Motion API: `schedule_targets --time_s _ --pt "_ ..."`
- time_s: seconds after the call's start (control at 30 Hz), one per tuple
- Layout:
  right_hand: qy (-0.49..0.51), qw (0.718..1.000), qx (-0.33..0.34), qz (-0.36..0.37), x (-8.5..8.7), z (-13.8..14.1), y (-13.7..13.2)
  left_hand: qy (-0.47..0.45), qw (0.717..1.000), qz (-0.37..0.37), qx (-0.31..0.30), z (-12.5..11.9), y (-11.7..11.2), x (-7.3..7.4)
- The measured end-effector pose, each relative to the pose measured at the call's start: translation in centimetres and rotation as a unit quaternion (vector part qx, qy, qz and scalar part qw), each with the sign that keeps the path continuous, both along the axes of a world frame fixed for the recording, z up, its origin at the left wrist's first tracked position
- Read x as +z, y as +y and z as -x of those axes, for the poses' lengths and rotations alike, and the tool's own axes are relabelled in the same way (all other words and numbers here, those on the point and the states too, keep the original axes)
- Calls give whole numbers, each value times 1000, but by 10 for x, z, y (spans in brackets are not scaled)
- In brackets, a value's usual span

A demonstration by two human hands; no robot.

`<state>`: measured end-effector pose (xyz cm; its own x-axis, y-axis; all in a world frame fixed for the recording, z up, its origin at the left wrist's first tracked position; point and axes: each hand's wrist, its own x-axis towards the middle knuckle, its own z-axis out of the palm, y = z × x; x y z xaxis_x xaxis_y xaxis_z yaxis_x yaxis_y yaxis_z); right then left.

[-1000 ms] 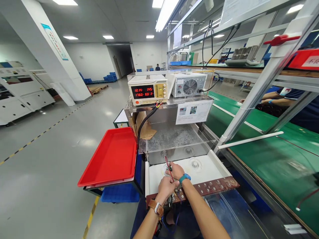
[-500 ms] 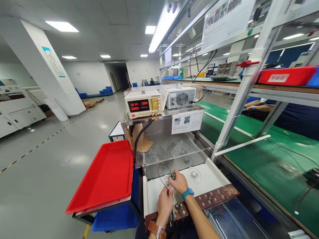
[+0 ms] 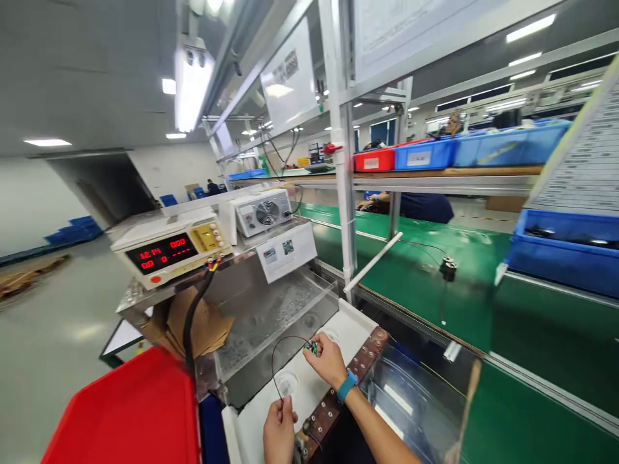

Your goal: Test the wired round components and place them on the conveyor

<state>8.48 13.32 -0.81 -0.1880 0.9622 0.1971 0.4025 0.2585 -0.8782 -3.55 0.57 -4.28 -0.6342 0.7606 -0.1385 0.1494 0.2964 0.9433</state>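
Observation:
My right hand (image 3: 327, 358), with a blue band at the wrist, pinches a small green circuit board (image 3: 311, 347) above the white tray. A thin dark red wire (image 3: 273, 361) arches from the board round to my left hand (image 3: 280, 426), whose thumb and fingers are closed on its end. Below the hands is the white tray (image 3: 258, 412), with a round clear disc (image 3: 287, 385) in it. Along its front edge runs a brown strip with metal studs (image 3: 323, 412). What the left fingertips cover is hidden.
Behind the tray stand a power supply with red digits (image 3: 162, 251) and a grey fan unit (image 3: 264, 211). A red tray (image 3: 130, 412) lies at left. On the green bench (image 3: 411, 270) at right sits a dark part with wires (image 3: 448, 268); a co-worker's arm (image 3: 377, 201) is beyond.
The view has swung to the right, bringing in blue bins and more bench. My hands have moved apart, drawing the wire into a wider arc.

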Motion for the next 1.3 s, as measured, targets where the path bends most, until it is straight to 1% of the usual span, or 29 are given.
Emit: schedule_targets --time_s 0.1,0.17,0.2,0.3,0.37,0.43,0.5,0.6,0.7,0.77,0.87,0.97,1.1,1.2,1.3 --pt "-17 1000 -8 24 -2 -32 -2 14 999 21 -36 -8 0 10" --pt "-36 999 0 41 -5 -45 -7 17 998 29 -44 -14 -4 20" --pt "-45 998 9 46 -7 -48 -10 13 999 27 -38 -16 -7 25" --pt "-66 995 64 41 -8 -43 -15 -17 1000 11 -6 -15 -17 37" --pt "-84 989 118 32 -8 -29 -17 -39 999 -1 24 -12 -24 42" --pt "-121 977 174 21 -7 -9 -18 -49 998 -10 49 -7 -30 45" --pt "-171 961 218 4 -8 14 -17 -41 997 -17 60 -3 -34 45" --pt "-250 929 271 -29 -14 44 -15 -16 998 -15 54 3 -37 41" --pt "-308 902 300 -49 -24 63 -13 -3 999 -1 50 7 -38 35" --pt "-328 891 310 -50 -30 68 -13 -3 999 13 52 7 -38 30" --pt "-343 883 317 -50 -35 69 -13 -8 998 35 42 6 -36 24" --pt "-364 873 322 -44 -38 70 -12 -7 998 55 18 3 -33 22" --pt "-383 861 334 -23 -42 73 -9 -10 998 69 9 3 -31 20" --pt "-382 862 332 -7 -45 73 -8 21 997 74 12 2 -32 21" --pt "-380 865 328 -5 -47 73 -8 88 993 80 10 -1 -33 24"
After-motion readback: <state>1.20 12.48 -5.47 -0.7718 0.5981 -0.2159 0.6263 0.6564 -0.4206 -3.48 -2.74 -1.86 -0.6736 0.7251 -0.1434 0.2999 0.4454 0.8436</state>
